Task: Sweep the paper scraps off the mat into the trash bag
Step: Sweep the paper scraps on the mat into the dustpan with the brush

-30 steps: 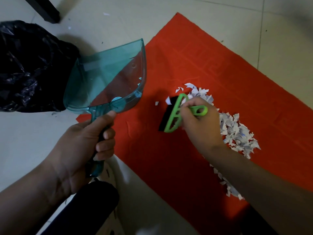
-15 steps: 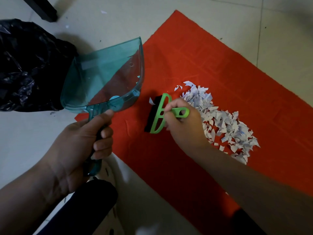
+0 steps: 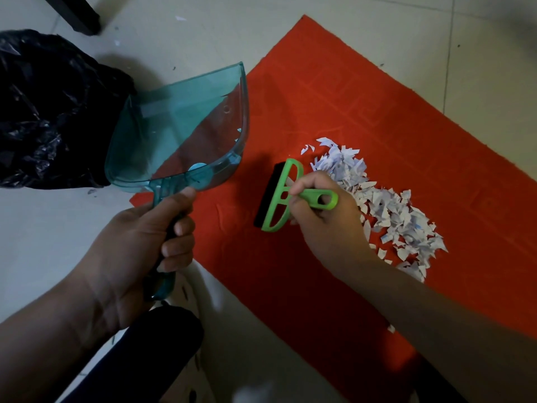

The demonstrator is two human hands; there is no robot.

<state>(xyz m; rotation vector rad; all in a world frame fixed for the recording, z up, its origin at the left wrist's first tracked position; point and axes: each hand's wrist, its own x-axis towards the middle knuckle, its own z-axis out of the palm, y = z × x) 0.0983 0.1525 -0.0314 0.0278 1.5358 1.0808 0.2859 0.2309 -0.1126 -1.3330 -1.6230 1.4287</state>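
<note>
Light, flyaway paper scraps mid-mat; left hand clamped on dustpan handle, right hand pinching brush handle. Best swept gently.

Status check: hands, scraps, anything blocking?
Left hand holds dustpan, raised. Right hand grips brush beside paper scraps on mat. Trash bag behind dustpan. Nothing blocking.

Head cam; close, downward over mat
</note>
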